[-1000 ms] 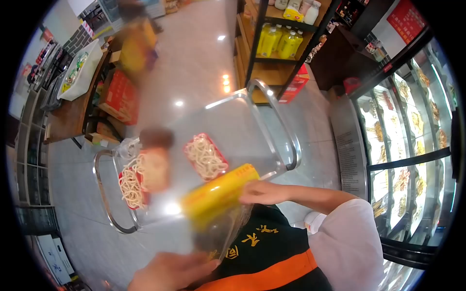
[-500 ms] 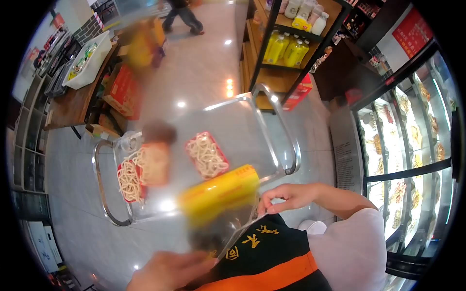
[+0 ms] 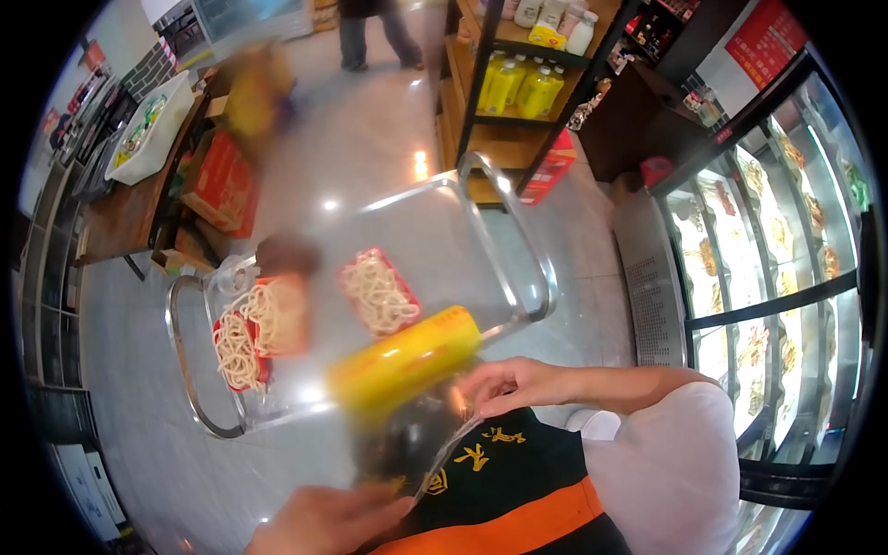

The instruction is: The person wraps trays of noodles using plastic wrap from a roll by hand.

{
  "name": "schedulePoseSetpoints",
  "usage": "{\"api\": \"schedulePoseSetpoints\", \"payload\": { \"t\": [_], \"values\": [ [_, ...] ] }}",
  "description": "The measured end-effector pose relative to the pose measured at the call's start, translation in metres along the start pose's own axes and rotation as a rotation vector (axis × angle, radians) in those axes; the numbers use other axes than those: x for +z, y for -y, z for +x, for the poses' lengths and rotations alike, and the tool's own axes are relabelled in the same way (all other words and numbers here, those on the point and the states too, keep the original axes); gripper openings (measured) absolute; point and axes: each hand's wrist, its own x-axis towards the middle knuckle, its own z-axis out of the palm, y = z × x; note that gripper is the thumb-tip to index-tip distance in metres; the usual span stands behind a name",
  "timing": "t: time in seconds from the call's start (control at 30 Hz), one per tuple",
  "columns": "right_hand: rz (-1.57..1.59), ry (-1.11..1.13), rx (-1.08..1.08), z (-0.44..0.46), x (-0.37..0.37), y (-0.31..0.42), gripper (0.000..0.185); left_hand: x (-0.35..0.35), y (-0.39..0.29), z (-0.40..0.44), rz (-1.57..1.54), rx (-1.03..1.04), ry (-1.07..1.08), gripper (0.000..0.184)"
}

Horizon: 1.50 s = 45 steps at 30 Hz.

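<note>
A yellow roll of clear film [image 3: 407, 359] lies along the near edge of the metal tray cart [image 3: 425, 213]. My right hand [image 3: 507, 384], at the roll's right end, pinches the edge of a clear film sheet [image 3: 446, 453]. The sheet's lower edge reaches my left hand [image 3: 338, 518], which is blurred, with its fingers closed on the film. Beyond the roll, a red tray of white noodles [image 3: 379, 291] rests on the cart. More noodles in red trays [image 3: 242, 351] sit at the cart's left end, partly blurred.
A shelf with yellow bottles [image 3: 520, 85] stands behind the cart. At right is a lit glass display case [image 3: 758, 277]. A wooden table [image 3: 129, 213] holds a white bin [image 3: 153, 129] at left. Another person's legs [image 3: 377, 42] show at the top.
My right hand has left the roll's end and now pinches the film edge nearer my apron. The other person's legs have come into view at the top. My left hand stays low.
</note>
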Motion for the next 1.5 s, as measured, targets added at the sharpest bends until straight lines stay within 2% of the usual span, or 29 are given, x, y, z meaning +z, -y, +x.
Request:
{"api": "schedulePoseSetpoints", "payload": {
  "t": [0.13, 0.2, 0.23, 0.3, 0.33, 0.4, 0.5, 0.57, 0.63, 0.67, 0.7, 0.77, 0.8, 0.83, 0.87, 0.93, 1.03, 1.27, 1.33, 1.43, 1.5],
  "values": [
    [0.136, -0.141, -0.072, -0.002, 0.000, -0.001, 0.030, 0.001, -0.002, -0.001, -0.002, -0.019, 0.005, 0.026],
    [-0.096, -0.313, -0.125, -0.006, 0.001, 0.005, 0.024, 0.001, -0.002, -0.002, 0.017, -0.018, 0.012, 0.027],
    [-0.101, -0.312, -0.129, -0.008, 0.000, 0.008, 0.024, 0.001, -0.002, -0.003, 0.033, -0.020, 0.024, 0.027],
    [-0.458, -0.412, -0.376, -0.014, -0.003, 0.012, 0.019, 0.001, -0.002, -0.004, 0.028, -0.031, 0.027, 0.027],
    [-0.464, -0.408, -0.381, -0.015, -0.003, 0.015, 0.019, 0.002, -0.002, -0.005, 0.020, -0.043, 0.032, 0.028],
    [-0.086, -0.350, -0.398, -0.017, -0.001, 0.022, 0.013, 0.001, -0.004, -0.004, 0.009, -0.042, 0.014, 0.027],
    [-0.032, -0.296, -0.423, -0.019, -0.001, 0.030, 0.009, 0.000, -0.003, -0.002, -0.016, -0.043, -0.013, 0.027],
    [-0.022, -0.336, -0.404, -0.017, 0.005, 0.025, 0.008, 0.002, -0.002, -0.002, -0.016, -0.046, -0.032, 0.027],
    [-0.173, -0.310, -0.293, -0.018, 0.007, 0.021, 0.010, 0.004, 0.001, -0.003, -0.009, -0.065, -0.061, 0.026],
    [-0.409, -0.290, -0.351, -0.019, 0.008, 0.027, 0.010, 0.005, 0.002, -0.005, 0.001, -0.060, -0.073, 0.026],
    [-0.418, -0.289, -0.358, -0.024, 0.011, 0.038, 0.010, 0.005, 0.004, -0.008, 0.041, -0.101, -0.100, 0.026],
    [-0.830, -0.119, -0.366, -0.036, 0.015, 0.062, 0.012, 0.005, 0.006, -0.014, 0.087, -0.138, -0.132, 0.025],
    [-0.880, -0.119, -0.706, -0.033, 0.012, 0.059, 0.012, 0.005, 0.005, -0.016, 0.080, -0.186, -0.180, 0.025],
    [-0.887, -0.118, -0.708, -0.037, 0.011, 0.062, 0.012, 0.005, 0.004, -0.018, 0.072, -0.235, -0.227, 0.025],
    [-0.950, -0.008, -0.598, -0.043, 0.009, 0.065, 0.010, 0.004, 0.001, -0.019, 0.073, -0.233, -0.232, 0.025],
    [-0.938, 0.163, -0.444, -0.053, 0.013, 0.068, 0.011, 0.000, -0.009, -0.024, 0.016, -0.311, -0.130, 0.021],
    [-0.994, 0.260, -0.322, -0.070, 0.025, 0.102, 0.011, -0.004, -0.023, -0.028, 0.011, -0.263, -0.160, 0.017],
    [-0.956, 0.224, -0.494, -0.082, 0.028, 0.139, 0.013, -0.022, -0.049, -0.031, 0.060, -0.261, -0.268, 0.016],
    [-1.091, 0.224, -0.534, -0.086, 0.029, 0.146, 0.017, -0.025, -0.054, -0.034, 0.075, -0.246, -0.260, 0.016],
    [-1.170, 0.275, -0.434, -0.093, 0.036, 0.163, 0.008, -0.031, -0.058, -0.034, 0.110, -0.196, -0.248, 0.018],
    [-1.195, 0.277, -0.444, -0.092, 0.032, 0.174, 0.009, -0.036, -0.053, -0.031, 0.146, -0.203, -0.243, 0.020]
  ]
}}
